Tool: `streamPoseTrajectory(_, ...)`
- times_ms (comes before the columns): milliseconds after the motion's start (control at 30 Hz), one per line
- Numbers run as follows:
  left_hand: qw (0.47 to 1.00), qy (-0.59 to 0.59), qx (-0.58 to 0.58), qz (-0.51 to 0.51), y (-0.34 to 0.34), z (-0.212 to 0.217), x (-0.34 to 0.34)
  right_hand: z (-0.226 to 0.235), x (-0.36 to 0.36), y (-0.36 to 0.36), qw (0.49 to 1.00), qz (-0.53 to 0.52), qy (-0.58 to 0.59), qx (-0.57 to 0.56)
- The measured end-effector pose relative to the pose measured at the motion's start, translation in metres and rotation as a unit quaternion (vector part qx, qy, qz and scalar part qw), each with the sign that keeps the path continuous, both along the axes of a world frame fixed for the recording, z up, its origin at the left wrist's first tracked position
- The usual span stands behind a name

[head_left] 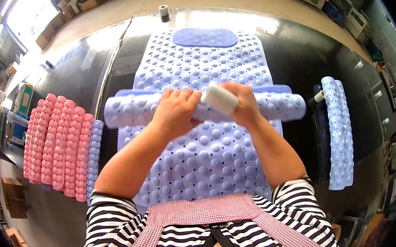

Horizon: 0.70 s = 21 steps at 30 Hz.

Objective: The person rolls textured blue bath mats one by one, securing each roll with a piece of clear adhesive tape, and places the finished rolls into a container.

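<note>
A lavender bath mat rolled into a long tube (132, 110) lies crosswise in front of me, on top of flat lavender mats (201, 159) with round suction-cup bumps. My left hand (176, 110) is closed over the middle of the tube, its fingers wrapped on the top. In my right hand (244, 102), which is closed, is a small white roll (220, 99), perhaps tape or film, slightly blurred. It is held tilted against the tube, close to my left fingertips. Whether a strip runs from it onto the mat I cannot tell.
Several rolled pink mats (57, 142) and a blue one (94, 155) lie at the left of the black table (306, 56). Blue rolls (338, 131) lie at the right, beside a small white roll (319, 96). An oval blue pad (205, 37) and another white roll (164, 10) are farther off.
</note>
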State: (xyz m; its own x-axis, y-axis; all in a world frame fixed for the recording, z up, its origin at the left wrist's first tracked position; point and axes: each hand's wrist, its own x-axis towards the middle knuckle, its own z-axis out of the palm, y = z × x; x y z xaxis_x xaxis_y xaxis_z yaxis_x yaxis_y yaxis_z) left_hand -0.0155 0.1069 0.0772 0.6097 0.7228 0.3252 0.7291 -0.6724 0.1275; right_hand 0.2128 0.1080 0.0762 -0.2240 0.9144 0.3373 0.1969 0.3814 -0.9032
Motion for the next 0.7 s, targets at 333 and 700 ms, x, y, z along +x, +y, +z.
streamPoseTrajectory(333,0.948,-0.022,-0.314,-0.042,-0.112,-0.032,-0.013,-0.039,-0.011,-0.215,0.982,0.014,-0.119,0.144)
streamPoseTrajectory(700,0.969,-0.229,0.082,0.050,-0.070,-0.055,-0.015,-0.105,0.002,-0.158,0.968,-0.040,-0.159,0.191)
